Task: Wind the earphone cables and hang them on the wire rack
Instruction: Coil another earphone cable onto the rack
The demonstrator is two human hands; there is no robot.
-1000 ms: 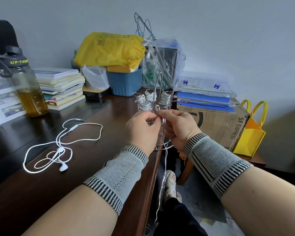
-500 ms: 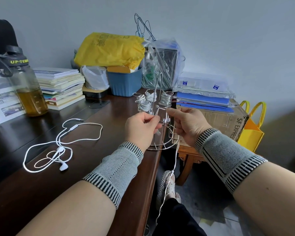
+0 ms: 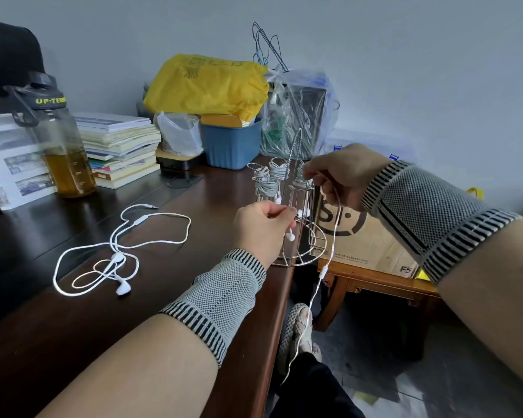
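Note:
A silver wire rack [image 3: 303,245] stands at the right edge of the dark wooden desk [image 3: 169,285]. Several wound white earphone bundles [image 3: 267,184] hang on its arms. My left hand [image 3: 261,229] pinches the earbud end of a white earphone cable [image 3: 323,273] beside the rack, with earbuds dangling under the fingers. My right hand [image 3: 344,173] is raised by the rack's top and holds the same cable, which loops down past the desk edge toward the floor. A second, loose white earphone [image 3: 115,254] lies unwound on the desk to the left.
At the back stand a bottle of amber liquid [image 3: 62,146], a stack of books [image 3: 118,149], a blue bin [image 3: 231,143] under a yellow bag [image 3: 207,84] and a clear plastic bag [image 3: 299,113]. A cardboard box [image 3: 363,236] sits on a low wooden stand right of the desk.
My right hand has risen up and to the right from beside the left hand, drawing the cable out into a loop. The left hand stays at the rack.

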